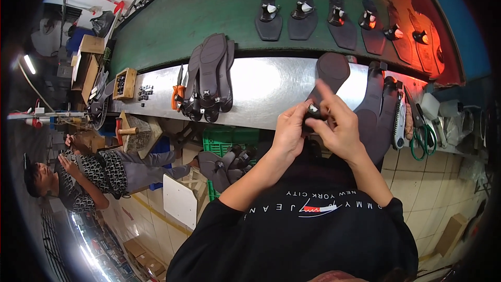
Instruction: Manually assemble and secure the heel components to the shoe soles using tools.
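1. Sandal (pixel 332 68): held over the table (pixel 271 86), sole reaching toward the table's far edge.
2. Left hand (pixel 291 126): grip narrow, fingers closed on the sandal's dark strap (pixel 314 115), presumably to steady it.
3. Right hand (pixel 340 126): thumb at the strap, index finger raised; cannot tell whether its grip is closed.
4. Stacked sandals (pixel 213 60), table's left part; orange-handled tool (pixel 178 95) beside them, probably for easy reach.
5. Black shirt (pixel 292 240), table's near side: legible pale lettering, red-white emblem; not transcribed.
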Action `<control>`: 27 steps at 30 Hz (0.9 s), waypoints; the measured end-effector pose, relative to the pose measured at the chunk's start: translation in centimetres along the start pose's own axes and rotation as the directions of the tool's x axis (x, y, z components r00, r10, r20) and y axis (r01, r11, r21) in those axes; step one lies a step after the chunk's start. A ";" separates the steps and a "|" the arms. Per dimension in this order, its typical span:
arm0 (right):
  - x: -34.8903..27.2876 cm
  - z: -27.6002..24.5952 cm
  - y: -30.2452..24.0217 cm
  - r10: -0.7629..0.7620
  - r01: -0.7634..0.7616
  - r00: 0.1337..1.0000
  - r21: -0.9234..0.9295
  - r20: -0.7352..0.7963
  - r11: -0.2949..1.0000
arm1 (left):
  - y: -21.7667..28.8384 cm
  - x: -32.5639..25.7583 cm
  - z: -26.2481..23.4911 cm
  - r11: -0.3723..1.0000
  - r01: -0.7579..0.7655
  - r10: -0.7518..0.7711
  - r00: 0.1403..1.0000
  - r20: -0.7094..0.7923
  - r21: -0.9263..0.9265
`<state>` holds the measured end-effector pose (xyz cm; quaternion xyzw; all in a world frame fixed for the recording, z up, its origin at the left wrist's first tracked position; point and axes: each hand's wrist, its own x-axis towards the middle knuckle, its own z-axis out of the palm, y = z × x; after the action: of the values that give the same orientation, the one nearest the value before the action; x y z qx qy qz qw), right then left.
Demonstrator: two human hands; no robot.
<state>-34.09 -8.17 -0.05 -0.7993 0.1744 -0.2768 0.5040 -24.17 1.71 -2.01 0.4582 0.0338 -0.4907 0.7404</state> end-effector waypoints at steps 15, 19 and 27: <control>-0.5 -8.5 6.7 0.292 -0.302 0.933 -0.012 -0.211 0.953 | 17.9 -1.2 -15.7 0.067 -0.185 0.946 0.325 -0.003 0.981; 0.2 -9.1 7.9 0.139 -0.225 0.938 -0.255 -0.318 0.940 | 18.6 -0.7 -17.2 -0.025 -0.040 0.918 0.396 0.039 0.999; 0.4 -7.4 9.9 0.148 -0.347 0.883 -0.405 -0.446 0.846 | 16.7 10.1 -1.3 0.060 -0.483 0.831 0.509 0.224 0.874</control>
<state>-38.36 -17.93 -6.42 -0.7945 0.4392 -0.3132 0.2790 -5.77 -2.77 3.01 0.7977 -0.3086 0.0590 0.5147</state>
